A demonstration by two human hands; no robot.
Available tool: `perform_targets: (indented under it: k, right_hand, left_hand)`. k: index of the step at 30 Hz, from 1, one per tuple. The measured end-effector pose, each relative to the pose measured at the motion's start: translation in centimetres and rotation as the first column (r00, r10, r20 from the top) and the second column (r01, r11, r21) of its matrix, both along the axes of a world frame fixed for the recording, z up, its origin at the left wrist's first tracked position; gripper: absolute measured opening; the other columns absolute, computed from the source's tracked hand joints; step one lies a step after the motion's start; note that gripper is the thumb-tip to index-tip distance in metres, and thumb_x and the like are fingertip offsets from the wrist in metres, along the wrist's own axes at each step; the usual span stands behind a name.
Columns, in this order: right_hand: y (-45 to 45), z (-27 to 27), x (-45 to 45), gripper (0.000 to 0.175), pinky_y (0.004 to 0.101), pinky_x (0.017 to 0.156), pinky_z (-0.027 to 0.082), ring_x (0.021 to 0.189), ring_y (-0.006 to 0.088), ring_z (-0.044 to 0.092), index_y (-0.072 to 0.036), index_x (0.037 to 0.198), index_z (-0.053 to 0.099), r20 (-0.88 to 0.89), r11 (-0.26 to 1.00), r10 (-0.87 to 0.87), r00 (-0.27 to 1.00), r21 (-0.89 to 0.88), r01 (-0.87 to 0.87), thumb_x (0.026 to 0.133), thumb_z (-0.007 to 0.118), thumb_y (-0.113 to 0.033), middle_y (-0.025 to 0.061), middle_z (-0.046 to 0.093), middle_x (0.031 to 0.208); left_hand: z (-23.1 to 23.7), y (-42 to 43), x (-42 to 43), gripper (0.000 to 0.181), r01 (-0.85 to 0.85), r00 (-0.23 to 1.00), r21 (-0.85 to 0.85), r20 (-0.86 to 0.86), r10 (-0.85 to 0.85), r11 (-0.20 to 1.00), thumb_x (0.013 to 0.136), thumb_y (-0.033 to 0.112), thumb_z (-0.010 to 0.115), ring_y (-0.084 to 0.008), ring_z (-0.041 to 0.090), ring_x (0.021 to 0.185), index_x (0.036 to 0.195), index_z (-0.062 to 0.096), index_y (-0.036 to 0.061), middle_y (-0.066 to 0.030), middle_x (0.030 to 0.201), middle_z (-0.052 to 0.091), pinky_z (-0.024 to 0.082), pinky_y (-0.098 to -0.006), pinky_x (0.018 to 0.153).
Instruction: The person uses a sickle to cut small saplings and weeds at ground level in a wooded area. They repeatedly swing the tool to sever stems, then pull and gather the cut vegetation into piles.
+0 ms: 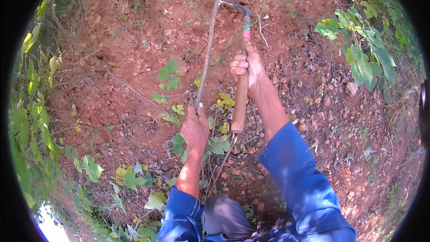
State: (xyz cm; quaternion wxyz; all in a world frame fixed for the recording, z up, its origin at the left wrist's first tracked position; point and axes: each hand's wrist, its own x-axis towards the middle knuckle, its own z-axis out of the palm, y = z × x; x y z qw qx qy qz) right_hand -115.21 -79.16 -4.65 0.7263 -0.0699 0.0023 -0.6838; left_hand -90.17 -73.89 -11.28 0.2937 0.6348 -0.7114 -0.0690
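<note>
My right hand (pixel 248 64) is closed around the wooden handle of a sickle (pixel 240 104). The sickle's narrow dark blade (pixel 234 5) points left from the top of the handle, and its tip meets a thin woody stem (pixel 209 43). Bright coloured tape wraps the handle just below the blade. My left hand (pixel 196 126) grips the lower end of that same stem, which rises from my fingers towards the top of the view. What lies inside the left palm is hidden.
Reddish, stony soil (pixel 134 57) surrounds both hands. Green leafy branches (pixel 366 47) hang at the upper right, and foliage (pixel 33 114) lines the left edge. Cut-looking twigs (pixel 223 164) and leaves (pixel 220 144) lie near my knee (pixel 226 215). A pale stone (pixel 351 88) sits at right.
</note>
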Motion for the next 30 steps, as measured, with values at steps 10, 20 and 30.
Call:
perform_targets:
  k: [10, 20, 30]
  right_hand:
    - [3.1, -1.3, 4.4, 0.044, 0.0248, 0.038, 0.035, 0.044, 0.0040, 0.035, -0.015, 0.095, 0.043, -0.199, 0.975, -0.170, 0.965, 0.109, 0.194, 0.106, 0.051, -0.057, -0.0088, 0.036, 0.064]
    - [2.2, -1.9, 5.3, 0.046, 0.0242, 0.037, 0.032, 0.044, 0.0037, 0.035, -0.015, 0.098, 0.043, -0.375, 0.928, -0.208, 0.903, 0.216, 0.304, 0.104, 0.054, -0.059, -0.0074, 0.037, 0.065]
    - [2.2, -2.3, 3.7, 0.046, 0.0289, 0.041, 0.038, 0.045, 0.0078, 0.039, -0.017, 0.095, 0.040, -0.386, 0.945, -0.150, 0.910, 0.213, 0.246, 0.104, 0.052, -0.061, -0.0050, 0.042, 0.065]
  left_hand:
    - [-1.0, -3.6, 1.7, 0.049, 0.030, 0.999, 0.135, 0.011, -0.032, 0.990, 0.106, 0.059, 0.044, -0.0516, 0.068, 0.078, 0.115, 0.053, 0.0114, -0.0257, 0.078, 0.070, 0.052, -0.0612, 0.070]
    - [7.2, 8.1, -1.6, 0.092, 0.263, 0.948, -0.403, 0.279, -0.156, 0.876, 0.088, 0.043, 0.079, -0.0544, 0.033, 0.144, 0.152, 0.037, -0.0077, -0.0346, 0.154, 0.032, 0.040, -0.0600, 0.112]
    - [7.6, 1.7, -8.4, 0.021, 0.659, 0.582, 0.550, -0.805, 0.116, 0.513, 0.091, 0.013, 0.063, -0.0135, 0.053, 0.053, 0.106, 0.051, 0.0055, -0.0036, 0.077, 0.056, 0.044, -0.0329, 0.042]
